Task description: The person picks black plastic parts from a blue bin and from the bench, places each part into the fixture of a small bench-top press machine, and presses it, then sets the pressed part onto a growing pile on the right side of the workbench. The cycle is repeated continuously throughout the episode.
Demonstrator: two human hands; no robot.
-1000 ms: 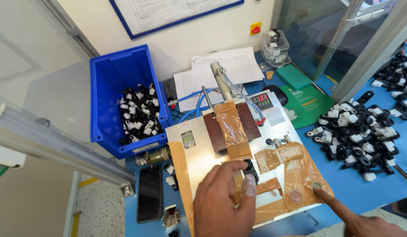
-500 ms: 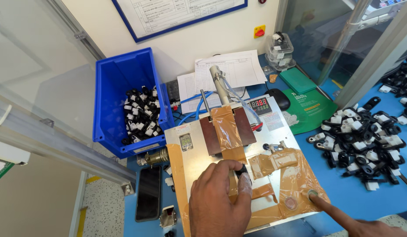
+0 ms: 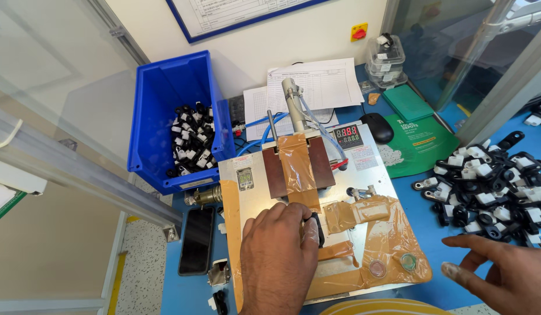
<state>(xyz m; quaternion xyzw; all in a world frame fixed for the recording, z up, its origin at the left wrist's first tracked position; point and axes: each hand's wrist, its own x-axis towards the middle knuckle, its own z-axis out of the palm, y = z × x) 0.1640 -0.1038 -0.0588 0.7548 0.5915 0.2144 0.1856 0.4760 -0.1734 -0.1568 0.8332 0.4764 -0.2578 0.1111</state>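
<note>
The right hand (image 3: 503, 274) has come off the taped corner of the metal fixture plate (image 3: 305, 227), where its fingertip pressed half a second ago, and now hovers with fingers spread and empty over the blue table (image 3: 439, 192), just short of the pile of black-and-white clips (image 3: 492, 186). The left hand (image 3: 279, 256) has stayed on the plate, curled down over a small black part (image 3: 318, 228) at the plate's middle; it seems to be pinching that part, though the knuckles hide the grip itself. The view has also shifted slightly, so the plate sits more centrally.

The blue bin (image 3: 165, 99) stands left of the plate, against the wall, and holds a heap of the same black-and-white clips in its lower half. A small clear lidded box (image 3: 386, 58) at the back holds a few dark and white pieces, too small to tell apart. A black phone (image 3: 196, 240) lies flat beside the plate's left edge.
</note>
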